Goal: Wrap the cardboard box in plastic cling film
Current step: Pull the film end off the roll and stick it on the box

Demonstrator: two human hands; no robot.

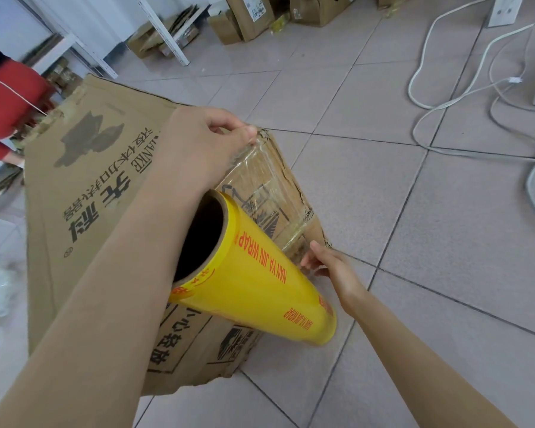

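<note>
Item: cardboard box point(105, 186), standing on the tiled floor point(414, 211), one end face partly covered by a stretched sheet of cling film point(269, 186). Grip, as I read it: left hand point(198, 143) pinches the film's upper edge at the box's top corner, and right hand point(331, 267) pinches its lower edge near the bottom corner. The yellow roll point(260, 279) leans on the box beneath the left forearm, held by neither. Risks I'd log: the roll slipping off and dragging the sheet loose, and the film tearing or bunching under uneven pull.
</note>
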